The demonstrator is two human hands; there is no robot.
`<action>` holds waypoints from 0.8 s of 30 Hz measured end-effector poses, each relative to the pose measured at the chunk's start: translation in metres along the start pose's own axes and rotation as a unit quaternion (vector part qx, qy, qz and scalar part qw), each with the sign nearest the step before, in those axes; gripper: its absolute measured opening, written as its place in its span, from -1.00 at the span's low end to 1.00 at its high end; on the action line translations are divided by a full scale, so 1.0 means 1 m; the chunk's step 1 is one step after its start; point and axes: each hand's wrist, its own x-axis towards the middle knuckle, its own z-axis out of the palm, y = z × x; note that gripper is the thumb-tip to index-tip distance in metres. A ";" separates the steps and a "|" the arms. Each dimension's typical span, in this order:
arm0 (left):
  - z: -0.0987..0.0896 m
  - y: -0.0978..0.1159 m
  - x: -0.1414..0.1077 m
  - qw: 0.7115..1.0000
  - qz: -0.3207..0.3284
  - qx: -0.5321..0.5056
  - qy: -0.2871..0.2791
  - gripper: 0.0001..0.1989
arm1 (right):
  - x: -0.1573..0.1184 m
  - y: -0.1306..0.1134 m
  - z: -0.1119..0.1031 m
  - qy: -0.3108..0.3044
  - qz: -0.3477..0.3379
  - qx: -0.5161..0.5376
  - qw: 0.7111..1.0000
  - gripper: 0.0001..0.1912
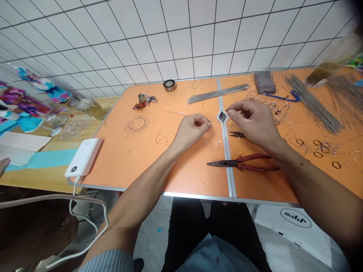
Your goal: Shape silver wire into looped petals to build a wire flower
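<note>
Near the middle of the orange table point(181, 177), my left hand point(193, 130) is closed in a pinch on a thin wire, of which little shows. My right hand point(251, 121) is also pinched, just right of the diamond-shaped hole in the grey table seam point(222, 116); what its fingertips hold is too small to name. Red-handled pliers point(241, 163) lie below my right hand, their tips pointing left. Dark tips of a second tool point(236, 134) show beneath that hand. Looped wire and beads lie just below my left hand.
A wire ring point(136, 124), keys point(144, 101) and tape roll point(169, 85) lie left. Wire bundles point(218, 93), a blurred grey box point(265, 82) and dark rings point(318, 154) lie centre and right. A white power bank point(83, 158) with a cable sits at the left edge. Another person's hand point(3, 165) shows far left.
</note>
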 end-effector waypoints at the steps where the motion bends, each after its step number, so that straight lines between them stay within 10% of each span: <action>1: -0.001 -0.001 0.001 1.000 -0.003 -0.008 0.008 -0.79 | 0.001 0.001 -0.001 0.016 -0.008 -0.009 1.000 -0.87; 13: -0.002 0.013 -0.003 0.989 -0.038 -0.137 0.048 -0.75 | -0.001 0.002 0.008 -0.062 0.026 0.026 0.997 -0.80; 24: -0.001 0.012 -0.003 0.987 -0.098 -0.111 0.068 -0.78 | -0.003 -0.003 0.005 -0.009 0.039 0.045 0.998 -0.88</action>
